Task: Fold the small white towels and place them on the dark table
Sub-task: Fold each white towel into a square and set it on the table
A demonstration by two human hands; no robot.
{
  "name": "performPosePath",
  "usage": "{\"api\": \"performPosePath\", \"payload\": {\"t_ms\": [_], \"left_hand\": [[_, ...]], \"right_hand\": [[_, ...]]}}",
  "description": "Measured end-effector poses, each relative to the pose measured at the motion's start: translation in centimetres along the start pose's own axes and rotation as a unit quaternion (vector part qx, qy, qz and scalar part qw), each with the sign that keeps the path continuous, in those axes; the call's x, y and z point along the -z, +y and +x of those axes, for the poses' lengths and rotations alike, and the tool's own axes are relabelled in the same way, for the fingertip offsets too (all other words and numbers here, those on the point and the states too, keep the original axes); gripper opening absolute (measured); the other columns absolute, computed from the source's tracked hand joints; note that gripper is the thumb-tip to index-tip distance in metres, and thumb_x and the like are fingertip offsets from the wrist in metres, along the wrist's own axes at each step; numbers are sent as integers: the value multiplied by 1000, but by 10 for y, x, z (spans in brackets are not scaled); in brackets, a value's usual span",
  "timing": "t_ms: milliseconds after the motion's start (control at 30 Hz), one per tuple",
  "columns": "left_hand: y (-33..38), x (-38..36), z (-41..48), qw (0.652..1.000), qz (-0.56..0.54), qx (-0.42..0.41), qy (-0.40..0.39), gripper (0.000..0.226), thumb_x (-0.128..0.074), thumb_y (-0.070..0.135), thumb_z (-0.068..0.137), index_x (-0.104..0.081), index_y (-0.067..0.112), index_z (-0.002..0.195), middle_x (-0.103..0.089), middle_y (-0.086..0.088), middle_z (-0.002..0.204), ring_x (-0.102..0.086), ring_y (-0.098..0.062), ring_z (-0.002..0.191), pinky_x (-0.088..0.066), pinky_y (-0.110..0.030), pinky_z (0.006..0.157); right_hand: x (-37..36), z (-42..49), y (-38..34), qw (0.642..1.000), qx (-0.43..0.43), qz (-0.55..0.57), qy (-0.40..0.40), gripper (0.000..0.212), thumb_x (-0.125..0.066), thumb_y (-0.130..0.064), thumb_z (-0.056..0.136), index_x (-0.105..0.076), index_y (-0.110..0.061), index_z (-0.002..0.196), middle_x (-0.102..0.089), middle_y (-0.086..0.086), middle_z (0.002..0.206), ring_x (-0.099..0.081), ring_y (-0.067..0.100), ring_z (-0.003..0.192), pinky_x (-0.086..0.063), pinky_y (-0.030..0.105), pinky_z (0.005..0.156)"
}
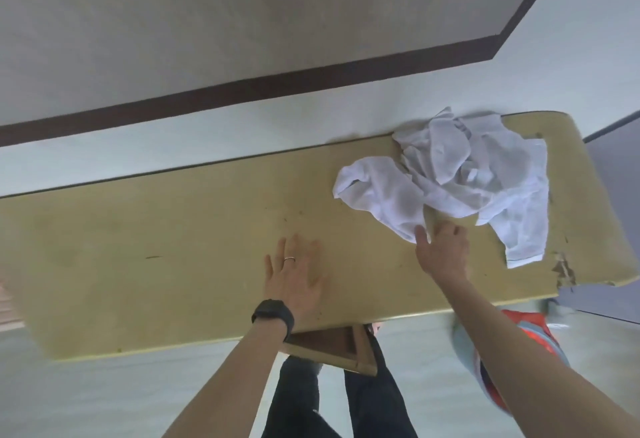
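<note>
A crumpled heap of small white towels (460, 174) lies on the right part of a yellowish wooden table (173, 247). My right hand (441, 252) reaches to the near edge of the heap, its thumb and fingertips touching the lowest towel (381, 198); whether it pinches the cloth is unclear. My left hand (294, 278), with a ring and a black wristband, lies flat with spread fingers on the bare tabletop to the left of the heap. No dark table is in view.
The table's right end is chipped (564, 269). A wooden frame piece (332, 347) sticks out under the near edge by my legs. A red and light blue bag (533, 333) sits at the lower right. A dark baseboard (242, 87) runs along the wall behind.
</note>
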State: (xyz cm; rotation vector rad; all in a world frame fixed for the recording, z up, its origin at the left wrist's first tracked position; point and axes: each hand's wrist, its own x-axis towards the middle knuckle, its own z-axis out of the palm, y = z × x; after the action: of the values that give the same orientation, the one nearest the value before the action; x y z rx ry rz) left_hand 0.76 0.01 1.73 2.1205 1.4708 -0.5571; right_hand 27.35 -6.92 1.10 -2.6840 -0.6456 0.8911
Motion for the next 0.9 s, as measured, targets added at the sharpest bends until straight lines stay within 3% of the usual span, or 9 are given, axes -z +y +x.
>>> {"api": "performPosePath", "payload": {"t_ms": [200,300,400,500,600,700,800,900], "left_hand": [[-9,-26,11,999,-5,-3,-33,76,-27,69,94,29,53,143,38,11,155,34,-20,144,14,-53,118],[-13,-19,12,998,-14,-14,-56,78,-34,66,93,22,54,146,36,12,156,32,-19,145,12,-53,118],[-10,6,7,996,-53,-15,-74,77,-45,48,95,7,47,153,15,3,165,14,-22,151,2,-53,121],[5,49,-1,991,-126,-33,-14,77,-48,36,95,-2,33,157,-14,-8,164,-9,-26,151,-12,-46,121],[30,111,-16,968,-227,-96,47,72,-52,32,94,-14,34,155,-34,-1,155,-27,-23,143,-29,-44,115],[55,182,-35,927,-316,-191,70,58,-56,30,93,-36,40,146,-43,11,147,-36,-11,134,-34,-33,109],[68,238,-56,895,-351,-272,25,51,-59,15,90,-55,39,134,-53,19,136,-44,2,123,-34,-16,100],[67,259,-70,886,-345,-306,-53,47,-63,9,84,-67,39,119,-62,19,127,-52,-2,121,-42,-24,103]], "right_hand": [[-12,16,-7,999,19,-39,-33,39,-51,-41,97,-57,-8,117,-45,15,125,-41,34,119,-40,46,93],[-5,3,-9,999,26,17,-12,27,-45,-31,100,-52,-5,106,-56,15,106,-52,38,105,-45,46,83],[20,-27,-27,992,66,105,24,17,-43,-25,101,-42,-10,93,-56,10,86,-54,33,83,-38,38,66],[60,-63,-55,978,148,143,47,9,-49,-21,101,-44,-14,103,-58,1,89,-53,12,73,-34,30,61],[100,-95,-84,963,204,170,45,22,-60,-26,96,-49,-25,115,-61,-15,93,-59,3,74,-38,13,58],[137,-121,-109,958,230,167,-22,22,-71,-30,88,-61,-37,107,-67,-19,94,-61,-3,80,-44,7,65],[164,-146,-129,946,272,158,-82,19,-74,-27,86,-68,-41,98,-71,-20,96,-64,0,90,-48,17,80],[182,-170,-146,932,314,160,-90,14,-72,-22,88,-71,-32,96,-72,-18,96,-66,4,93,-50,25,83]]}}
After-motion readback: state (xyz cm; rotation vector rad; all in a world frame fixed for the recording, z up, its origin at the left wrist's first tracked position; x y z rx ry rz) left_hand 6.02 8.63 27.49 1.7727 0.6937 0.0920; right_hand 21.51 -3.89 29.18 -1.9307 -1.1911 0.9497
